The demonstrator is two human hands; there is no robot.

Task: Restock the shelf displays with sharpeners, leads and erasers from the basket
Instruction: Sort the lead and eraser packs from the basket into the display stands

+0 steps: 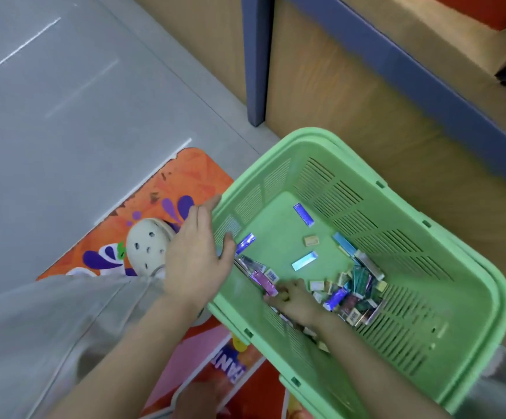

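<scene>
While the basket point(321, 134) sits tilted below the shelf point(397, 65), most of its stock has slid into a heap point(354, 291) in its low near corner, with a few packs lying loose on its floor: a blue pack point(303, 214) toward its far wall, a small eraser point(310, 240) and a silver pack point(304, 260) at its middle. The left grip point(197, 255) is at the basket's left wall, thumb inside the rim and fingers down the outside, so it seems to clasp that wall and steady it. The right grip point(295, 297) is inside the basket, between the heap and the left wall, its fingertips on or at a pink pack point(265, 282); blur hides whether they have closed on it, so I cannot tell if it is grasped. That pack lies just to the left of the right grip, its long axis slanting from the left wall down toward the near wall, roughly across the reaching fingers, which suits a pinch over its narrow sides. The right grip is plainly the nearer and freer of the two. My guess is that picking is at an early stage, since much stock remains in the basket.
</scene>
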